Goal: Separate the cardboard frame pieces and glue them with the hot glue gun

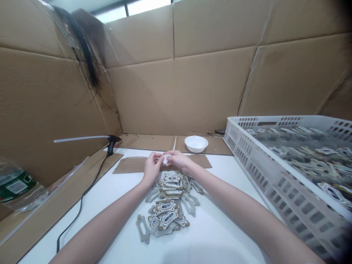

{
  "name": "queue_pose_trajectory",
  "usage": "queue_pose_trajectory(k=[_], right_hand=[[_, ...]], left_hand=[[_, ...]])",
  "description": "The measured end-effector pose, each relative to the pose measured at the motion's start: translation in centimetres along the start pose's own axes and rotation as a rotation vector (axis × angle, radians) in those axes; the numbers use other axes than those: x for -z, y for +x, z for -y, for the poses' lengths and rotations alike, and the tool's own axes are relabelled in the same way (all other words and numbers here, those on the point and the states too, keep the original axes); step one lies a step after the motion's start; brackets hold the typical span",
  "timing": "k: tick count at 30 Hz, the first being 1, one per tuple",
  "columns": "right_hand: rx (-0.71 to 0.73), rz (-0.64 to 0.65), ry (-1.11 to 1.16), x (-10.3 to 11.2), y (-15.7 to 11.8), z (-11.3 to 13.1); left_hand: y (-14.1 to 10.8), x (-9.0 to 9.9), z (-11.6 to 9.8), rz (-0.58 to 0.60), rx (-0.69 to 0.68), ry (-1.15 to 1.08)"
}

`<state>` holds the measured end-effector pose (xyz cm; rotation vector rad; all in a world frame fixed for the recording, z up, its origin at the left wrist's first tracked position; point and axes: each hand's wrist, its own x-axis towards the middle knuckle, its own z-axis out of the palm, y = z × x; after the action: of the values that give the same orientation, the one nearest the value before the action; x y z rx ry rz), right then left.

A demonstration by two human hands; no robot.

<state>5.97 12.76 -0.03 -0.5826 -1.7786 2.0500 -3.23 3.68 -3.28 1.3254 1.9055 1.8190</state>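
My left hand (153,163) and my right hand (177,160) meet over a flat strip of brown cardboard (129,165). Pinched between the fingertips of both is a small white piece (165,159), too small to name. Just below my hands, on the white table, lies a heap of ornate frame-shaped plaques (167,207), some brown with white scrollwork, others showing plain grey faces. One grey plaque (143,229) rests a little apart at the heap's near left.
A white bowl (196,143) stands behind my right hand. At the left are a black glue gun (111,145) with a long white stick and a cord, and a clear bottle (19,187). A white plastic crate (247,154) of plaques fills the right side. Cardboard walls (176,91) surround the table.
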Motion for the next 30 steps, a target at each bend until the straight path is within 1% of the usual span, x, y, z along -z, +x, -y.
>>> queue_pose_trajectory(k=[3,6,8,11,15,18,21,23,26,28,30], right_hand=[[-0.019,-0.012,0.025,0.2,0.1,-0.3],[-0.011,-0.029,0.029,0.6,0.6,-0.6],[-0.002,-0.032,0.019,0.9,0.9,-0.8],[-0.01,-0.035,-0.017,1.0,1.0,-1.0],[-0.032,-0.027,-0.075,0.7,0.8,-1.3],[-0.009,-0.038,-0.108,0.5,0.8,-1.4],[0.021,-0.073,-0.134,1.0,1.2,-1.3],[0.029,-0.086,-0.151,1.7,1.5,-1.4],[0.032,-0.082,-0.172,2.7,1.8,-1.6],[0.032,-0.058,-0.182,3.1,1.8,-1.6],[0.03,-0.018,-0.194,3.2,1.5,-1.5]], left_hand=[[-0.1,0.0,0.2,0.032,-0.001,0.007],[-0.2,-0.1,0.1,0.088,-0.014,0.009],[-0.2,-0.1,0.0,0.105,-0.02,0.019],[-0.3,-0.1,0.1,0.095,-0.003,0.048],[-0.4,-0.1,0.4,0.071,0.05,0.077],[-0.1,0.1,0.5,0.053,0.079,0.076],[0.4,0.5,0.2,0.053,0.094,0.069],[0.6,1.0,-0.1,0.093,0.099,0.066],[0.7,1.6,-0.3,0.203,0.094,0.069],[0.7,1.7,-0.3,0.254,0.08,0.084],[0.6,1.6,-0.2,0.273,0.059,0.109]])
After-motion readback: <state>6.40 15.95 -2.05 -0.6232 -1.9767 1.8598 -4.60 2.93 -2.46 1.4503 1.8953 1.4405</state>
